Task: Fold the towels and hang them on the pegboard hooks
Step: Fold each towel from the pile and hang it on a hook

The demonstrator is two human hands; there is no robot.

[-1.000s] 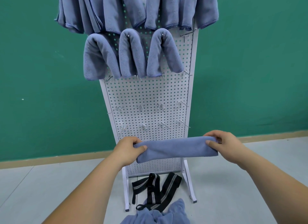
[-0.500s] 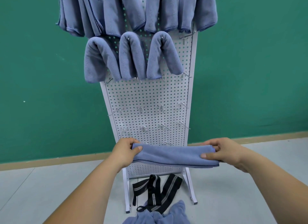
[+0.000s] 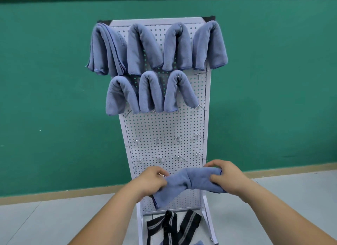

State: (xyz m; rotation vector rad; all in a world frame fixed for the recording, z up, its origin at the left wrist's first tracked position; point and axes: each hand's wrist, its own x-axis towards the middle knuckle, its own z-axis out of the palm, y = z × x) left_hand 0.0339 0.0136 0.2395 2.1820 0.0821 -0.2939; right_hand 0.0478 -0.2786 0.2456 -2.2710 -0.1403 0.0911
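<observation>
Folded blue towel (image 3: 189, 182) held in front of lower pegboard (image 3: 164, 131), sagging at the middle. Left hand (image 3: 151, 181) grips its left end, right hand (image 3: 226, 177) grips right end, fingers curled round it. Seven towels hang on upper hooks; free hook (image 3: 199, 74) beside them. Black straps (image 3: 173, 228) on floor.

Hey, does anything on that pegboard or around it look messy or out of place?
The top-left towel hangs with its layers fanned apart, unlike its tidy neighbours. A black striped strap lies tangled on the floor at the foot of the pegboard.
</observation>
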